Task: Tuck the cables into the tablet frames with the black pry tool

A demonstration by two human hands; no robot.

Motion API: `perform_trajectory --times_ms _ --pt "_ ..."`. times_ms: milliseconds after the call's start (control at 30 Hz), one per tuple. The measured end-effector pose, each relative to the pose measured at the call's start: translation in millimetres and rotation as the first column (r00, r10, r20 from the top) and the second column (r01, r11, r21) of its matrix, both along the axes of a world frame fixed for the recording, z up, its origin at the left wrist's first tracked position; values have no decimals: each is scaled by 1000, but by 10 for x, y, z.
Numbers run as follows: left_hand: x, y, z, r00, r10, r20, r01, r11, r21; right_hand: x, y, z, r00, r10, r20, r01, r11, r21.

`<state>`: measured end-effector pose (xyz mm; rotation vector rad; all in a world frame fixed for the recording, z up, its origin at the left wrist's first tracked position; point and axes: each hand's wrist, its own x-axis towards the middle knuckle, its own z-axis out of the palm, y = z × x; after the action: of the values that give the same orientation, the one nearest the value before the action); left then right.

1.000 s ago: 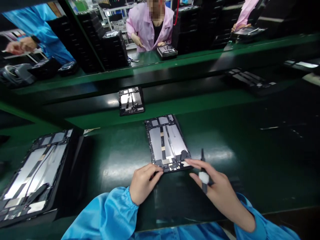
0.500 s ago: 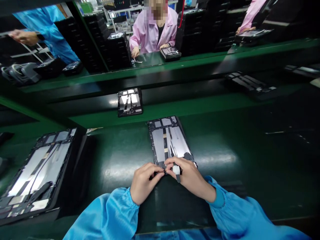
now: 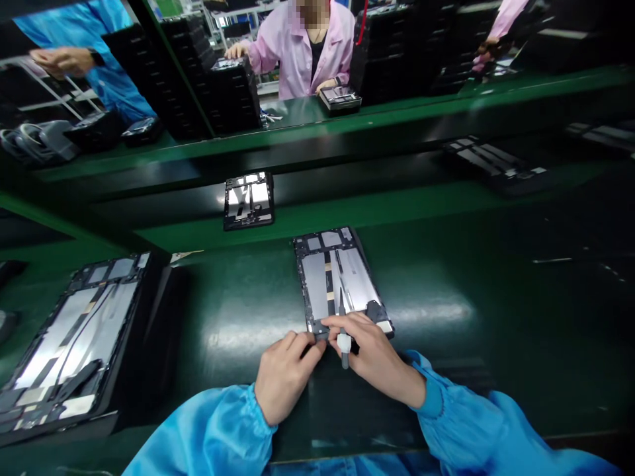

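An opened tablet chassis (image 3: 337, 277) lies on the dark green bench in front of me, its silver shield and ribbon cables exposed. My left hand (image 3: 282, 373) rests at the chassis's near-left corner with curled fingers pressing its edge. My right hand (image 3: 372, 357) is closed around a slim black tool with a white collar (image 3: 343, 340). The tool's tip points at the near end of the chassis.
A stack of opened tablets (image 3: 64, 344) sits at my left. Another chassis (image 3: 248, 199) lies on the belt beyond. A person in a pink coat (image 3: 302, 46) works opposite beside black tray stacks (image 3: 223, 86). A blue-sleeved person (image 3: 84, 59) stands far left.
My right hand has swung in from the right with the tool, meeting my left hand at the chassis's near edge. The chassis on the belt has drifted left.
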<state>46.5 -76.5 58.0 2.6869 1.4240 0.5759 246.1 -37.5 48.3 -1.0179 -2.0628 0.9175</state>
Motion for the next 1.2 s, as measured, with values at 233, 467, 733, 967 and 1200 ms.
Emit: perform_trajectory --times_ms 233,467,733,967,1200 --pt "-124 -47 -30 989 -94 -111 109 985 131 15 6 19 1000 11 -17 -12 1000 -3" --pt "-158 -42 -71 987 -114 -111 128 984 128 32 11 20 1000 17 -22 -17 1000 -17" --pt "-165 0 -73 982 -141 -128 157 980 124 53 34 60 999 13 -30 -15 997 -81" --pt "-97 -42 -129 983 -92 -156 104 992 72 298 -83 146 968 -35 -249 -28 969 -244" --pt "-89 -69 -144 985 -84 -150 92 995 46 267 -190 94 975 -88 -206 -4 911 -412"
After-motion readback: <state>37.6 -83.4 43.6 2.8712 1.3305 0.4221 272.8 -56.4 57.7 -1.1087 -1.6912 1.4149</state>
